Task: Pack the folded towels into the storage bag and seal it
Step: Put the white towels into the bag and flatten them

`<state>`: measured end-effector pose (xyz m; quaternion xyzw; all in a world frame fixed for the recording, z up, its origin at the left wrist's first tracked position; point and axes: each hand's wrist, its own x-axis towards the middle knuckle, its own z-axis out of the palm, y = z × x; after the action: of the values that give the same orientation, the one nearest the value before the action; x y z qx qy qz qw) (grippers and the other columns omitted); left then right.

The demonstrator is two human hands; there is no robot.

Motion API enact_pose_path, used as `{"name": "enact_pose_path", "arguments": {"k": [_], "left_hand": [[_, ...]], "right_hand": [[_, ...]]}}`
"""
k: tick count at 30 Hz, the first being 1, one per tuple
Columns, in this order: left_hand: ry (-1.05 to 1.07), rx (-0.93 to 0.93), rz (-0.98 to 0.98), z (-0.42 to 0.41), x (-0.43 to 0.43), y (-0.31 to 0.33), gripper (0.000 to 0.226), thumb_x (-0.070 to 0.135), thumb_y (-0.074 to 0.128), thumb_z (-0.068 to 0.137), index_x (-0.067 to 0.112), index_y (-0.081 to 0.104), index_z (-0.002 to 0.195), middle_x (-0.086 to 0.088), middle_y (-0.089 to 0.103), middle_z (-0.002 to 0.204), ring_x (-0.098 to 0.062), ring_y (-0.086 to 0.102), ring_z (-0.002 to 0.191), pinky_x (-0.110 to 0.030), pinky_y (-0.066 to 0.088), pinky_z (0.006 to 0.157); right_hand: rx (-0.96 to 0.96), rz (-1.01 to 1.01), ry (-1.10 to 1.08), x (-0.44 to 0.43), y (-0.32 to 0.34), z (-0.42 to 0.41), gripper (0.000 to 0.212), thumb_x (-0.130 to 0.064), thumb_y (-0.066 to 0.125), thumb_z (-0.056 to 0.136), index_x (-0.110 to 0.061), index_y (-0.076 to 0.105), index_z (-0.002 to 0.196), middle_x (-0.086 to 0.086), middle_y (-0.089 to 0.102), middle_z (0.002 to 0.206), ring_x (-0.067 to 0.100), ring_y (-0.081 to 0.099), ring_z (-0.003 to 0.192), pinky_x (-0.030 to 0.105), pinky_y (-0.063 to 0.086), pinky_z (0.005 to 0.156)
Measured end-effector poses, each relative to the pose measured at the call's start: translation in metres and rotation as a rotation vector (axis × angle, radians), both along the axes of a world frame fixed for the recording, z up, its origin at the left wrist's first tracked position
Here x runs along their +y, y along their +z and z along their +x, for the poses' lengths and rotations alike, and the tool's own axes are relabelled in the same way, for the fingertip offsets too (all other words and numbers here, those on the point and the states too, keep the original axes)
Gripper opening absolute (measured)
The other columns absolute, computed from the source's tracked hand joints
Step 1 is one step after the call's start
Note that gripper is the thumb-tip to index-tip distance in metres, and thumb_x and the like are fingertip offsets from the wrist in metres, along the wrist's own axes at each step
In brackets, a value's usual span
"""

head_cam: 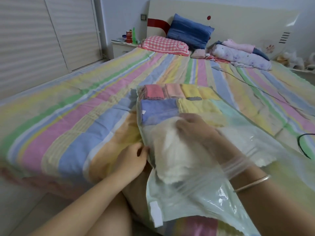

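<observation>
right hand (196, 130) inside clear plastic storage bag (187, 193), lower centre on striped bed (68, 108), grips cream folded towel (170, 150); left hand (131, 160) pinches bag edge. Risk: a hard shove bunches it and shifts the coloured folded towels (158, 109), so the seal won't close.

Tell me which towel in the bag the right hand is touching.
The cream-white towel, nearest the mouth of the storage bag: the right hand, inside the bag, rests on it. The blue towel and yellow towel lie deeper in, beyond it.

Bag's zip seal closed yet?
No: the right hand reaches in through the open mouth of the storage bag, onto the cream towel.
</observation>
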<state>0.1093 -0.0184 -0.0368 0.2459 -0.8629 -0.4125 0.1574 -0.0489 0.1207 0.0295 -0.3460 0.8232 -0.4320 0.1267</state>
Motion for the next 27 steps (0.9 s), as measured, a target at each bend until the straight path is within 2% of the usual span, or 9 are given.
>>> {"name": "enact_pose_path", "arguments": {"k": [2, 6, 11, 14, 16, 19, 21, 23, 27], "left_hand": [[-0.012, 0.07, 0.016, -0.001, 0.001, 0.005, 0.037, 0.031, 0.047, 0.098, 0.002, 0.056, 0.076, -0.012, 0.061, 0.069, -0.025, 0.059, 0.067, -0.039, 0.044, 0.062], [-0.052, 0.091, 0.092, 0.008, -0.009, -0.003, 0.038, 0.027, 0.048, 0.097, 0.012, 0.044, 0.063, 0.002, 0.044, 0.053, -0.015, 0.045, 0.054, -0.037, 0.037, 0.056], [-0.074, 0.063, 0.093, 0.017, -0.018, -0.017, 0.043, 0.027, 0.049, 0.097, 0.021, 0.04, 0.056, 0.008, 0.04, 0.049, -0.006, 0.038, 0.05, -0.03, 0.031, 0.057], [-0.071, -0.001, 0.081, 0.018, -0.02, -0.022, 0.042, 0.028, 0.051, 0.096, 0.024, 0.044, 0.055, 0.01, 0.041, 0.048, -0.004, 0.038, 0.05, -0.029, 0.029, 0.056], [-0.042, -0.051, 0.11, 0.017, -0.02, -0.02, 0.043, 0.03, 0.054, 0.094, 0.028, 0.049, 0.052, 0.012, 0.043, 0.046, -0.003, 0.04, 0.049, -0.028, 0.029, 0.055], [0.049, -0.082, 0.206, 0.006, -0.024, -0.008, 0.024, 0.044, 0.056, 0.09, 0.027, 0.062, 0.074, 0.015, 0.062, 0.07, -0.004, 0.058, 0.072, -0.026, 0.041, 0.066], [0.095, -0.112, 0.317, -0.007, -0.032, -0.002, 0.038, 0.06, 0.053, 0.085, 0.024, 0.064, 0.093, 0.007, 0.068, 0.09, -0.013, 0.063, 0.088, -0.03, 0.048, 0.079], [0.083, -0.09, 0.555, -0.024, -0.039, 0.001, 0.05, 0.066, 0.052, 0.081, 0.025, 0.065, 0.106, -0.001, 0.072, 0.103, -0.023, 0.067, 0.097, -0.038, 0.052, 0.088], [0.068, -0.045, 0.913, -0.059, -0.04, 0.011, 0.04, 0.052, 0.057, 0.089, 0.023, 0.065, 0.116, -0.006, 0.069, 0.111, -0.028, 0.064, 0.103, -0.032, 0.053, 0.08]], "right_hand": [[0.0, -0.009, -0.082, -0.018, -0.002, -0.006, 0.019, -0.011, 0.052, 0.092, -0.003, 0.068, 0.089, 0.007, 0.064, 0.072, 0.002, 0.054, 0.054, 0.018, 0.046, 0.055], [0.022, 0.167, -0.125, -0.043, -0.017, -0.022, 0.027, -0.027, 0.053, 0.09, -0.016, 0.065, 0.112, 0.008, 0.064, 0.116, 0.018, 0.057, 0.101, 0.032, 0.044, 0.096], [0.077, 0.192, -0.15, -0.061, -0.03, -0.03, 0.028, -0.011, 0.055, 0.092, -0.007, 0.061, 0.12, 0.013, 0.06, 0.122, 0.029, 0.055, 0.116, 0.012, 0.039, 0.081], [0.285, 0.536, -0.078, -0.056, -0.031, -0.023, 0.03, -0.021, 0.05, 0.093, -0.019, 0.057, 0.123, 0.011, 0.057, 0.121, 0.032, 0.054, 0.114, 0.035, 0.044, 0.092], [0.531, 0.633, 0.008, -0.051, -0.032, -0.024, 0.039, -0.024, 0.051, 0.093, -0.022, 0.05, 0.132, 0.011, 0.049, 0.133, 0.03, 0.045, 0.128, 0.04, 0.035, 0.104], [0.417, 0.56, 0.118, -0.047, -0.032, -0.019, 0.043, -0.028, 0.044, 0.097, -0.015, 0.045, 0.138, 0.01, 0.046, 0.141, 0.025, 0.042, 0.131, 0.03, 0.029, 0.106], [0.34, 0.362, 0.129, -0.038, -0.034, -0.009, 0.049, -0.036, 0.036, 0.094, -0.019, 0.046, 0.14, 0.006, 0.048, 0.142, 0.023, 0.044, 0.131, 0.034, 0.031, 0.11], [0.318, 0.269, 0.137, -0.026, -0.033, 0.001, 0.052, -0.04, 0.03, 0.097, -0.023, 0.038, 0.146, 0.002, 0.036, 0.153, 0.018, 0.03, 0.142, 0.037, 0.02, 0.117], [0.47, 0.423, 0.136, -0.013, -0.048, 0.017, 0.069, -0.057, 0.002, 0.092, -0.028, 0.022, 0.152, -0.007, 0.015, 0.16, 0.01, 0.007, 0.147, 0.038, 0.006, 0.12]]}}
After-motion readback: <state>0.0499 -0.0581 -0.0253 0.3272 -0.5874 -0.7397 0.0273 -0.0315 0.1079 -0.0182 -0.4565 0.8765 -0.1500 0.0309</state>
